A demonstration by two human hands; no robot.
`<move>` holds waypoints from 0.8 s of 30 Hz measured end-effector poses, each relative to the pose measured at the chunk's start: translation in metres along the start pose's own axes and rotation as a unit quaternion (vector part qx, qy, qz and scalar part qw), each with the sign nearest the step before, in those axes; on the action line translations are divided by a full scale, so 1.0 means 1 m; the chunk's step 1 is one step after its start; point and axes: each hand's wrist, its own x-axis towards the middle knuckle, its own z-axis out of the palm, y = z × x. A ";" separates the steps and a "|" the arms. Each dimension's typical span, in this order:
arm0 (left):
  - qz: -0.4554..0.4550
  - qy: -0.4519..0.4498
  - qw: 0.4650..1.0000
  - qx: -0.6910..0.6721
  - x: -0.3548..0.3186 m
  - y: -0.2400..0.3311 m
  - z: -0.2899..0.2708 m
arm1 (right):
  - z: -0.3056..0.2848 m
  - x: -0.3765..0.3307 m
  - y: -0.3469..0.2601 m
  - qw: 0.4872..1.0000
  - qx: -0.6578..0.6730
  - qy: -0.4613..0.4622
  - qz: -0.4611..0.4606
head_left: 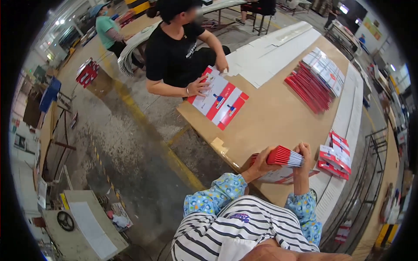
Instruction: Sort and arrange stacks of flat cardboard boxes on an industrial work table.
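Above the table's near edge I hold a stack of red-and-white folded cartons (285, 156), flat and pressed together edge-on. My left hand (263, 163) grips the stack's red left end. Around its pale right end closes my right hand (302, 157). Under my hands more red-and-white printed cardboard (281, 175) lies on the brown table (248, 145), partly covered by the stack. Just right of my right hand sits a small pile of folded cartons (334, 156). Patterned blue sleeves cover both my forearms.
Across the table, a co-worker in black (178, 56) rests both hands on a flat printed carton sheet (220, 98). A large fanned stack of cartons (315, 80) lies at the far right. White cardboard strips (270, 56) cover the far side. A handwheel (65, 221) is at lower left.
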 end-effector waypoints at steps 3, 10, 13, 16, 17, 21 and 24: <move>-0.024 -0.054 0.992 0.115 0.004 0.009 -0.002 | -0.009 0.000 -0.004 0.999 -0.026 -0.035 0.000; -0.027 -0.040 0.996 0.073 0.001 0.010 0.007 | -0.014 0.010 -0.037 0.971 -0.153 -0.146 0.108; 0.131 -0.058 0.987 0.077 0.007 -0.020 0.010 | -0.023 0.030 -0.044 0.949 -0.192 -0.198 0.154; 0.115 -0.044 0.987 0.106 0.002 -0.014 0.016 | -0.023 0.048 -0.038 0.893 -0.274 -0.311 0.177; 0.082 -0.055 0.992 0.075 0.001 -0.012 0.017 | -0.021 0.050 -0.040 0.870 -0.313 -0.347 0.154; 0.066 -0.062 0.995 0.035 -0.001 -0.022 0.020 | -0.003 0.048 -0.040 0.832 -0.364 -0.392 0.145; 0.066 -0.067 0.993 0.066 0.002 -0.027 0.022 | -0.005 0.055 -0.037 0.810 -0.402 -0.409 0.122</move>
